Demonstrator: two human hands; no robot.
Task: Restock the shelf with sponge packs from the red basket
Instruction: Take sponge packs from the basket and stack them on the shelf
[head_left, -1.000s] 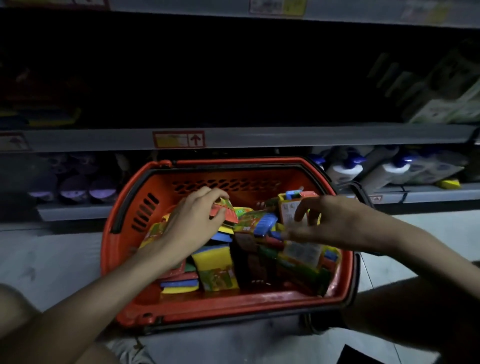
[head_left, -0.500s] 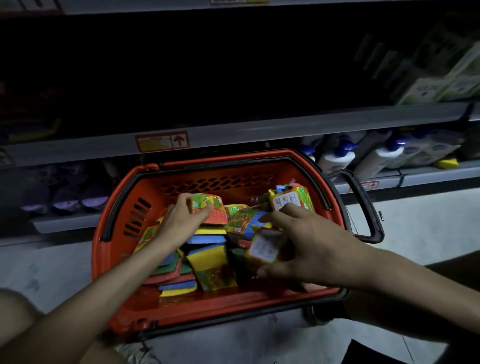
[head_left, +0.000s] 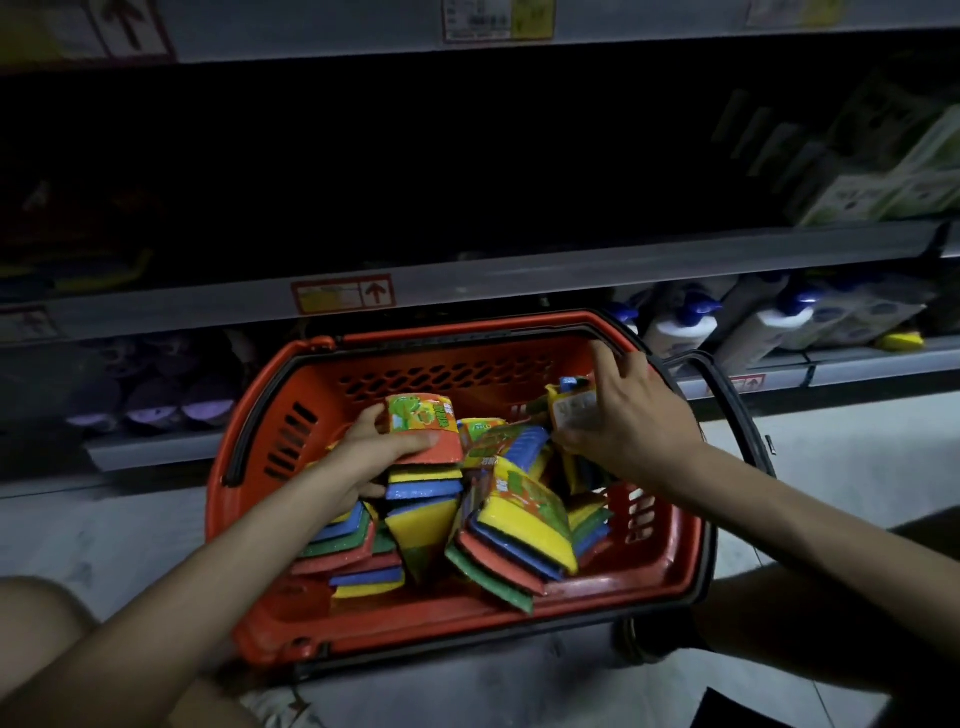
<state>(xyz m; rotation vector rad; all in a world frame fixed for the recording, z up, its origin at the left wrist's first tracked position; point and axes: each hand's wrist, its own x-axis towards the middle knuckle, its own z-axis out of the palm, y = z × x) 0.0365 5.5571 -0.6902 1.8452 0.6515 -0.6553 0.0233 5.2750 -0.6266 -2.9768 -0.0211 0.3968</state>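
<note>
While both hands were low among the packs a moment ago, each has now come up with one, which suggests the picking step is nearly done and the carry to the shelf comes next. At centre left of the frame the left hand is closed around an orange-edged sponge pack, thumb along its near edge and fingers behind, lifted above the pile. Just right of it, the loose heap of sponge packs fills most of the red basket, so plenty of restocking looks to remain. At centre right the right hand pinches a second pack with a white label against its palm, the index finger raised free near the basket's far rim. The basket sits on a pale floor, its black handle folded out to the right. Across the middle runs a grey shelf edge with a dark, apparently bare bay above it; what lies deep inside I cannot tell. White bottles with blue caps stand on the lower shelf at right.
</note>
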